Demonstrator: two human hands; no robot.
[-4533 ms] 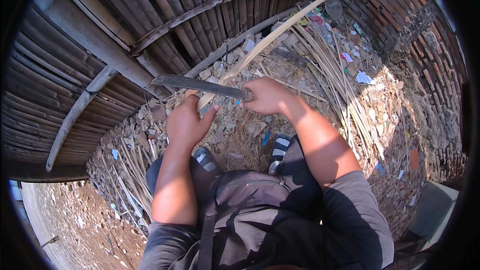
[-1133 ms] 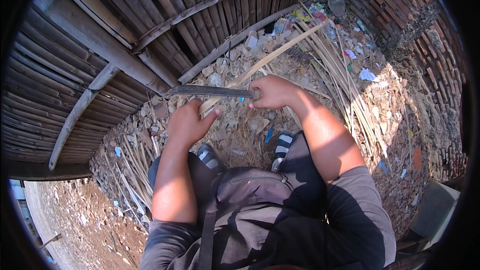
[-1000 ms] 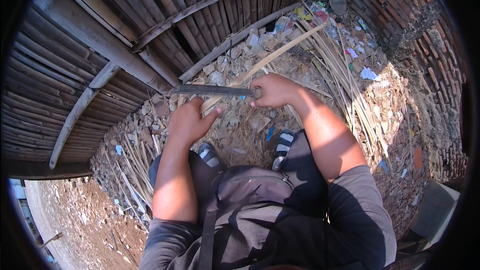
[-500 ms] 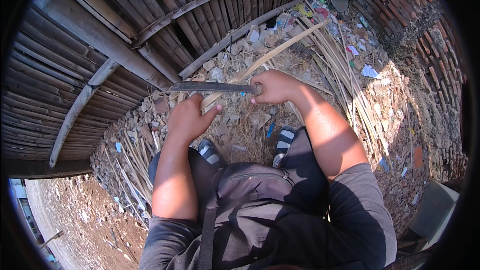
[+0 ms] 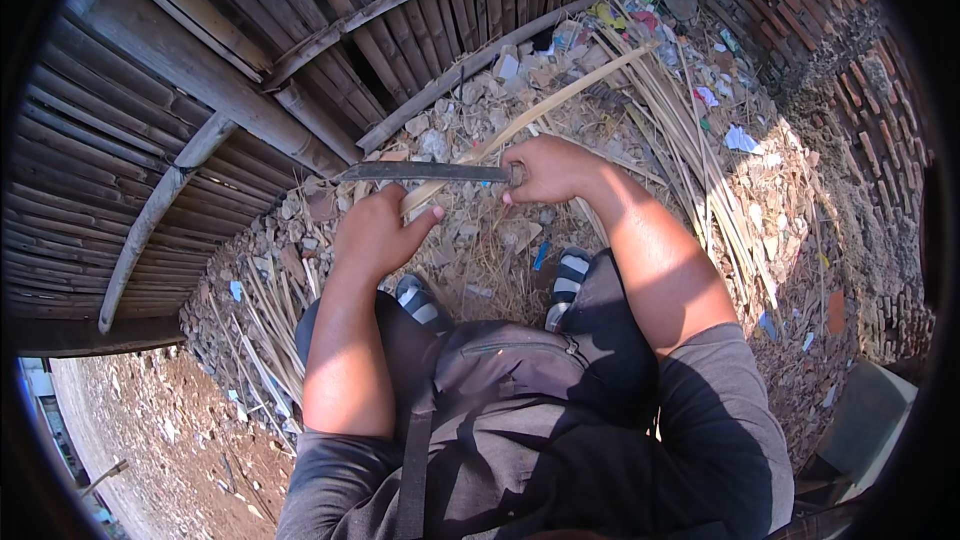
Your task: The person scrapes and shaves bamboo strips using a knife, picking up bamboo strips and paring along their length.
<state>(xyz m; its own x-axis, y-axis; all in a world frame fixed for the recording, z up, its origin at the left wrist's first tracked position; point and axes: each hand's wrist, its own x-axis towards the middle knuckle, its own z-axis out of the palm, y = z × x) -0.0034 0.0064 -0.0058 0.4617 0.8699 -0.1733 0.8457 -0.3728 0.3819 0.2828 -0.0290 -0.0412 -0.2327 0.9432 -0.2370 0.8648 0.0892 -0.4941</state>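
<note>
My right hand [image 5: 543,171] is closed around the short handle of a machete, its dark blade [image 5: 425,172] pointing left. Under the blade runs a long pale bamboo strip [image 5: 545,112], slanting from my left hand up to the far right. My left hand [image 5: 376,232] grips the strip's near end, thumb stuck out to the right; its fingers are mostly hidden behind the hand. Blade and strip cross just beyond the left hand. Whether the edge is biting into the strip I cannot tell.
Split bamboo strips [image 5: 690,155] lie in a bundle at the right, and more strips [image 5: 262,335] lie at the left. Rubble and litter cover the ground. A bamboo wall [image 5: 180,50] rises at the far left, a brick wall [image 5: 875,140] at the right. My sandalled feet [image 5: 568,285] are below the hands.
Hardly anything differs. The machete's blade has shifted very slightly; both hands keep nearly the same place and hold.
</note>
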